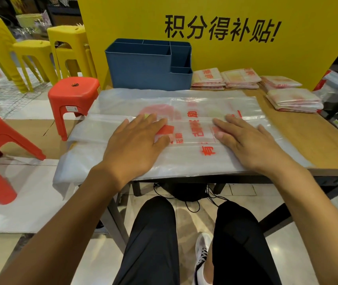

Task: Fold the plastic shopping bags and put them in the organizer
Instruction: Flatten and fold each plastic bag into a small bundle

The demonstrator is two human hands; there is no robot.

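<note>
step: flattening bag (184,128) mid-fold, judged | bag: counter (299,136) centre | left hand (135,140) and right hand (244,140): grips spread flat, pressing it | organizer (143,66): 12 o'clock | next: fold again crosswise

A clear plastic bag (184,128) with red print lies spread across the wooden table (299,140), and the left hand (135,140) and right hand (246,142) press flat on it, fingers straight. Behind the bag stands the blue organizer (143,73); folded bags (246,81) are stacked to the organizer's right.
</note>
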